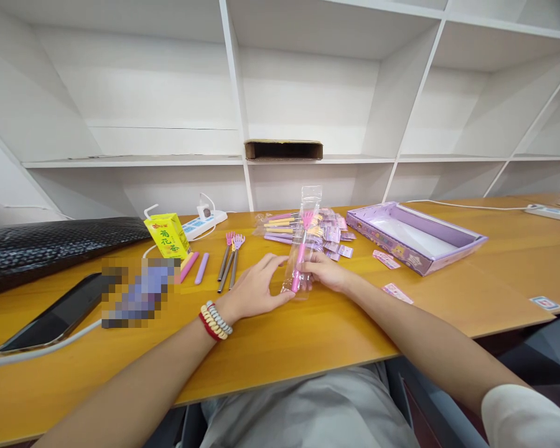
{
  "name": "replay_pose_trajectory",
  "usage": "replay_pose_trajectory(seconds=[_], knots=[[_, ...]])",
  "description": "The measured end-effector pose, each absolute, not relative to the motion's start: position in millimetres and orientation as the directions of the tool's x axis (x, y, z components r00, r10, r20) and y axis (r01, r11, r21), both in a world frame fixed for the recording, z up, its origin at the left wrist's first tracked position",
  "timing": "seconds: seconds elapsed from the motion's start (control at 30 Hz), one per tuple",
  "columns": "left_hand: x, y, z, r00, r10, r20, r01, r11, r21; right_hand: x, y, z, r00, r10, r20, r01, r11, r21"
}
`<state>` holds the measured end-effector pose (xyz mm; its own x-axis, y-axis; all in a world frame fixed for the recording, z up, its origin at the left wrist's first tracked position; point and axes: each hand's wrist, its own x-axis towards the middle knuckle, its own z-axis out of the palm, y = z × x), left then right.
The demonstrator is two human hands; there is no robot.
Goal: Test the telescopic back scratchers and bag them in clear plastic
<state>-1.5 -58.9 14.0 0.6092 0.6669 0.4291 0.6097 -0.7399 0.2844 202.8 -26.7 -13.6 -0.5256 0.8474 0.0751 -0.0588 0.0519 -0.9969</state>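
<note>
A pink back scratcher (301, 252) with a hand-shaped head and metal shaft lies inside a clear plastic bag (311, 195). My right hand (325, 272) grips it by the handle, through the film. On the bag's other side is my left hand (256, 287), its thumb and fingers apart, the thumb tip at the bag's lower edge; whether it touches the film I cannot tell. To the left lie several scratcher heads on metal rods (228, 256), beside a purple handle (202, 269) and a pink handle (186, 267). Behind the bag is a pile of bagged scratchers (280, 228) with purple cards.
A purple display box (420, 239) stands at the right, near two loose pink cards (386, 259). At left are a yellow drink carton (168, 235), a power strip (208, 223), a phone (56, 311), a cable and a black textured bag (60, 246). White shelving (308, 93) rises behind.
</note>
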Motion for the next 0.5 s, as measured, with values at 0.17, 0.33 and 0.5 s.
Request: replay_pose_trajectory(seconds=[0.17, 0.33, 0.5], knots=[[0.9, -60.9, 14.0, 0.636, 0.635, 0.439, 0.602, -0.764, 0.232, 197.2, -29.8, -13.0, -0.559, 0.827, 0.056, -0.01, 0.06, -0.998], [2.9, -63.3, 13.0, 0.619, 0.66, 0.425, 0.642, -0.737, 0.21, 196.4, -30.9, -12.9, -0.636, 0.772, 0.018, 0.037, 0.054, -0.998], [4.2, -62.0, 10.7, 0.593, 0.647, 0.479, 0.674, -0.725, 0.143, 196.3, -34.3, -7.0, -0.682, 0.731, 0.004, 0.104, 0.102, -0.989]])
